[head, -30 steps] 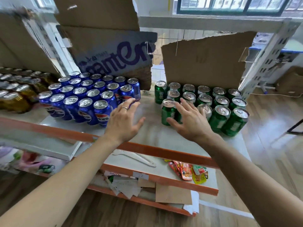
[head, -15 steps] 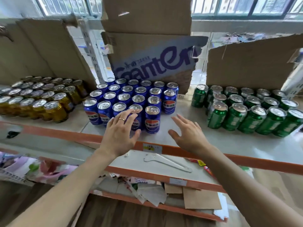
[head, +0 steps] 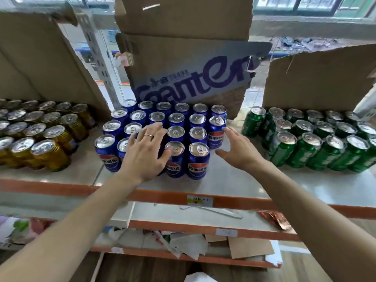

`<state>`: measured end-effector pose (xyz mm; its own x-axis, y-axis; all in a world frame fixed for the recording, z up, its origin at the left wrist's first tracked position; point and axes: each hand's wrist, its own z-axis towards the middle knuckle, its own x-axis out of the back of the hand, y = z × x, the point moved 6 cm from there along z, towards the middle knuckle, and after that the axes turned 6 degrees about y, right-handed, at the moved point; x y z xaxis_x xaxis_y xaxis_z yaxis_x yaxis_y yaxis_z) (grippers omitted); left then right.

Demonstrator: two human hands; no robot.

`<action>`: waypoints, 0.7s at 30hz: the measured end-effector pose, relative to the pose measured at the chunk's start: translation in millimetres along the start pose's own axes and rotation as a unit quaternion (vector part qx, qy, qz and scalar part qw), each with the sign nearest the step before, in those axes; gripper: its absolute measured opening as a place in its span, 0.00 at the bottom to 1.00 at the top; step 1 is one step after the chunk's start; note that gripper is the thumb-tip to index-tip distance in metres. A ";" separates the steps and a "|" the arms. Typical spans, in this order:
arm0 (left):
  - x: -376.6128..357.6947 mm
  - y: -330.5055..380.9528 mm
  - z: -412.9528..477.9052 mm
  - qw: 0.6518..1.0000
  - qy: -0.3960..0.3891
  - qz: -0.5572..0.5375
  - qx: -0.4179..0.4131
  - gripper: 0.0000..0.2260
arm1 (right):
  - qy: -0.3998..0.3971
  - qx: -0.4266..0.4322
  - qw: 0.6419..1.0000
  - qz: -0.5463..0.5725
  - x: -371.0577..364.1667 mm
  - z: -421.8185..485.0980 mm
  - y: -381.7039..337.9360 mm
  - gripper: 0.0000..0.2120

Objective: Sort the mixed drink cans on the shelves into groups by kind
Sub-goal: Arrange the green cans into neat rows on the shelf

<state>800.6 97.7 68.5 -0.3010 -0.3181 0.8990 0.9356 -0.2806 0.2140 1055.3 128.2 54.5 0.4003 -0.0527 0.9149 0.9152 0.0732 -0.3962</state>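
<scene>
Shelf (head: pixel 234 180) nearer; left hand (head: pixel 145 153) over blue cans (head: pixel 198 159).

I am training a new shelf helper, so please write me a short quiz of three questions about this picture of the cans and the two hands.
1. True or false: the left hand and the right hand each hold a can.
2. Which colour of can stands between the gold cans and the green cans? A) red B) blue C) white
3. Fill in: right behind the blue cans stands a printed sheet of ____.

Key
1. False: both hands are open, fingers spread, and hold nothing.
2. B
3. cardboard
</scene>
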 end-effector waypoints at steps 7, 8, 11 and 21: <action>-12.7 -27.5 45.8 0.999 -0.029 0.001 0.027 0.29 | -0.026 -0.110 0.976 0.188 -8.1 70.6 23.2 0.57; -13.7 -30.7 50.3 0.999 -0.030 0.000 0.031 0.29 | -0.045 -0.135 0.972 0.188 -12.4 77.6 28.2 0.59; -15.7 -39.8 62.2 0.999 -0.025 -0.009 0.040 0.26 | -0.097 -0.172 0.959 0.201 -24.2 92.3 34.5 0.64; -33.3 -72.3 71.6 0.992 -0.109 -0.026 0.066 0.26 | -0.109 -0.186 0.936 0.280 -40.0 98.2 31.9 0.55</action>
<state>756.2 193.4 50.5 -0.3152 -0.0985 0.9439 0.9403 -0.1667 0.2966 1064.0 230.4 12.8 0.8394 0.0970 0.5348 0.5345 -0.3253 -0.7800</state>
